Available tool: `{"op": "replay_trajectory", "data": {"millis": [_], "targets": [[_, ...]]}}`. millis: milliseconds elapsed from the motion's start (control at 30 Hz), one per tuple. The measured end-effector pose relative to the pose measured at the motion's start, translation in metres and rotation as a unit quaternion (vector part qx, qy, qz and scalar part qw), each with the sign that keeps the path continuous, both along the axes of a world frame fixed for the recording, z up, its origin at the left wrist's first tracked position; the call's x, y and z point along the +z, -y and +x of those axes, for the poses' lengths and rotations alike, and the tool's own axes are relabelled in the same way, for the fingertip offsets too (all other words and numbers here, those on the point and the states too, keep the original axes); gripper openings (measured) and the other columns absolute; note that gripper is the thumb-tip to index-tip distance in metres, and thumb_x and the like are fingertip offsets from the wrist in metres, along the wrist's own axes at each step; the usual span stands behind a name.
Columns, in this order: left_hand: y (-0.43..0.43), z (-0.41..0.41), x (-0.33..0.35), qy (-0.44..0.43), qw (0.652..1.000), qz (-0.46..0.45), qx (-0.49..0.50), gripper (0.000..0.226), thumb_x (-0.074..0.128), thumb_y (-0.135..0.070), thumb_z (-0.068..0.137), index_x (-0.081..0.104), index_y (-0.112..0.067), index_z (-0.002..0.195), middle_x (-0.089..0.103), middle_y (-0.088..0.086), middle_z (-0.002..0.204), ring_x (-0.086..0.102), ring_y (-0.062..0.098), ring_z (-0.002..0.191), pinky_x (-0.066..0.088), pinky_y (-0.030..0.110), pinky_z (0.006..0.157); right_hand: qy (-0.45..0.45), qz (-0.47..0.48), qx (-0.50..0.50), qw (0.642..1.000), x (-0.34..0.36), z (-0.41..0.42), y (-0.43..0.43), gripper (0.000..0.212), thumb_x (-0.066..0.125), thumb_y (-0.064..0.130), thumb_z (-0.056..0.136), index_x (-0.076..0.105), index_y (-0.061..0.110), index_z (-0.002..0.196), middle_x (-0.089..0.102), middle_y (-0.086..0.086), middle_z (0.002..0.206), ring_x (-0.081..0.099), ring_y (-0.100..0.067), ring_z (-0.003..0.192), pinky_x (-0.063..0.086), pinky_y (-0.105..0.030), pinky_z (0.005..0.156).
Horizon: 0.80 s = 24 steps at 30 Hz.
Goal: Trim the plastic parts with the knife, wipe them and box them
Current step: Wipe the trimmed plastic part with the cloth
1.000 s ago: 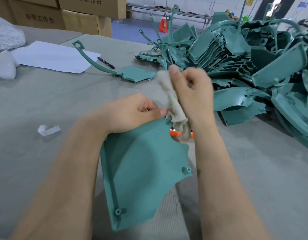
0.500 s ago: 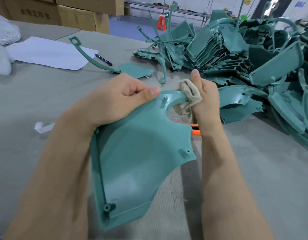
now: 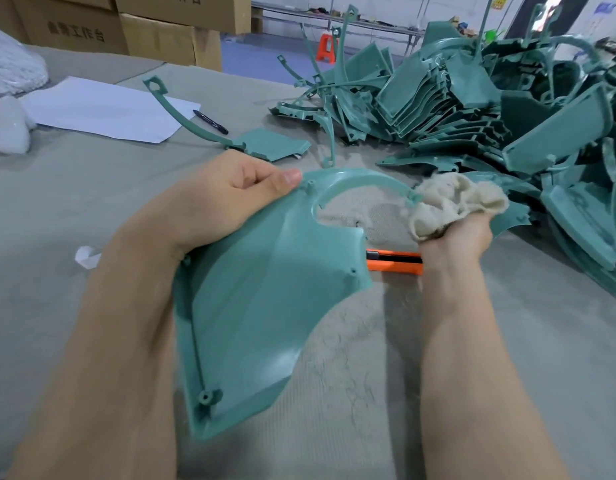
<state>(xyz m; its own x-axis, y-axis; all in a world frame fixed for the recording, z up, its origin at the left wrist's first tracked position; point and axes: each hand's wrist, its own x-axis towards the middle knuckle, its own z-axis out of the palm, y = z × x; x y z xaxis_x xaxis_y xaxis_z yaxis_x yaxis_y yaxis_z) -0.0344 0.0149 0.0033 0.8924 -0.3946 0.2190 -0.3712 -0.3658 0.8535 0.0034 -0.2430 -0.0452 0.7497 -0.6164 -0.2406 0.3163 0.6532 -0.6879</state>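
Now: cloth on the panel

Head view: my left hand (image 3: 209, 202) grips the green panel (image 3: 265, 306) at its ten o'clock edge, thumb clamped on top. My right hand (image 3: 455, 237) clutches a bunched cloth (image 3: 451, 202) touching the arch's two o'clock end. The knife (image 3: 393, 263) lies on the table (image 3: 57, 209) beside my right wrist.

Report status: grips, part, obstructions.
Left grip holds teal part by its top edge. Right grip holds rag at the part's arc end. Orange knife lies unheld near right grip.
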Motion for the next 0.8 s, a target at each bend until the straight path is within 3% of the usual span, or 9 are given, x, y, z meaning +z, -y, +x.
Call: {"op": "replay_trajectory", "data": {"millis": [100, 167, 300, 400, 467, 533, 667, 767, 800], "targets": [[0.002, 0.003, -0.002, -0.001, 1.0, -0.024, 0.013, 0.051, 0.046, -0.053, 0.081, 0.068, -0.008, 0.076, 0.069, 0.008, 0.064, 0.054, 0.014, 0.053, 0.04, 0.019, 0.047, 0.061, -0.076, 0.175, 0.98, 0.013, 0.0, -0.02, 0.031, 0.036, 0.026, 0.105, 0.061, 0.012, 0.092, 0.069, -0.006, 0.084, 0.06, -0.021, 0.073, 0.05, -0.026, 0.06], [0.0, 0.004, -0.002, -0.008, 0.999, -0.045, 0.021, 0.055, 0.046, -0.053, 0.081, 0.068, -0.003, 0.083, 0.071, 0.012, 0.072, 0.056, 0.014, 0.057, 0.042, 0.02, 0.05, 0.076, -0.15, 0.242, 0.955, 0.015, 0.0, -0.031, 0.024, 0.04, 0.023, 0.105, 0.061, 0.012, 0.106, 0.072, -0.006, 0.092, 0.066, -0.017, 0.075, 0.054, -0.027, 0.061], [0.002, 0.001, -0.002, -0.013, 0.998, -0.053, 0.019, 0.048, 0.047, -0.047, 0.087, 0.069, -0.005, 0.078, 0.069, -0.001, 0.066, 0.056, 0.007, 0.052, 0.042, 0.014, 0.047, 0.001, -0.231, 0.146, 0.962, 0.016, -0.003, -0.038, 0.031, 0.036, 0.008, 0.103, 0.051, 0.019, 0.078, 0.059, 0.011, 0.054, 0.052, 0.0, 0.043, 0.042, -0.014, 0.039], [0.008, -0.001, -0.001, -0.031, 0.998, -0.063, -0.003, 0.041, 0.046, -0.04, 0.093, 0.07, -0.017, 0.069, 0.069, -0.006, 0.061, 0.057, 0.002, 0.048, 0.042, 0.011, 0.045, -0.011, -0.14, 0.145, 0.979, 0.012, -0.004, -0.032, 0.036, 0.032, 0.006, 0.102, 0.044, 0.016, 0.07, 0.046, 0.008, 0.044, 0.04, -0.004, 0.034, 0.029, -0.014, 0.033], [0.011, -0.001, -0.002, -0.029, 0.998, -0.047, -0.001, 0.041, 0.046, -0.04, 0.093, 0.068, -0.018, 0.068, 0.068, -0.007, 0.059, 0.057, 0.002, 0.046, 0.041, 0.011, 0.044, 0.011, -0.041, 0.164, 0.985, 0.012, -0.005, -0.033, 0.035, 0.038, 0.014, 0.104, 0.051, 0.014, 0.071, 0.049, 0.006, 0.046, 0.043, -0.005, 0.035, 0.031, -0.014, 0.034], [0.011, 0.0, -0.002, -0.03, 0.999, -0.043, 0.002, 0.04, 0.045, -0.039, 0.094, 0.068, -0.016, 0.07, 0.069, -0.006, 0.06, 0.057, 0.002, 0.047, 0.042, 0.011, 0.046, 0.032, -0.023, 0.191, 0.981, 0.014, -0.006, -0.035, 0.027, 0.044, 0.018, 0.103, 0.06, 0.012, 0.082, 0.06, 0.003, 0.057, 0.053, -0.007, 0.042, 0.04, -0.017, 0.039], [0.003, 0.006, -0.005, -0.025, 0.998, -0.044, 0.041, 0.04, 0.045, -0.036, 0.097, 0.07, -0.009, 0.081, 0.069, -0.003, 0.065, 0.057, 0.004, 0.051, 0.043, 0.012, 0.047, 0.045, -0.175, 0.178, 0.967, 0.016, -0.001, -0.036, 0.02, 0.044, 0.008, 0.102, 0.063, 0.009, 0.11, 0.068, -0.001, 0.077, 0.062, -0.011, 0.061, 0.046, -0.02, 0.047], [-0.003, 0.005, -0.007, -0.041, 0.996, -0.072, 0.045, 0.042, 0.046, -0.039, 0.095, 0.071, -0.018, 0.069, 0.066, -0.006, 0.057, 0.054, 0.001, 0.044, 0.04, 0.01, 0.042, -0.044, -0.421, 0.062, 0.904, 0.014, -0.002, -0.036, 0.035, 0.039, 0.014, 0.103, 0.06, 0.023, 0.076, 0.058, 0.017, 0.054, 0.05, 0.0, 0.048, 0.037, -0.016, 0.044], [-0.004, 0.004, -0.007, -0.044, 0.995, -0.077, 0.042, 0.043, 0.046, -0.04, 0.094, 0.071, -0.02, 0.067, 0.066, -0.008, 0.055, 0.053, 0.0, 0.042, 0.039, 0.009, 0.042, -0.073, -0.441, 0.035, 0.894, 0.014, -0.002, -0.037, 0.04, 0.039, 0.016, 0.103, 0.054, 0.024, 0.067, 0.052, 0.019, 0.045, 0.046, 0.001, 0.044, 0.035, -0.015, 0.043]]}}
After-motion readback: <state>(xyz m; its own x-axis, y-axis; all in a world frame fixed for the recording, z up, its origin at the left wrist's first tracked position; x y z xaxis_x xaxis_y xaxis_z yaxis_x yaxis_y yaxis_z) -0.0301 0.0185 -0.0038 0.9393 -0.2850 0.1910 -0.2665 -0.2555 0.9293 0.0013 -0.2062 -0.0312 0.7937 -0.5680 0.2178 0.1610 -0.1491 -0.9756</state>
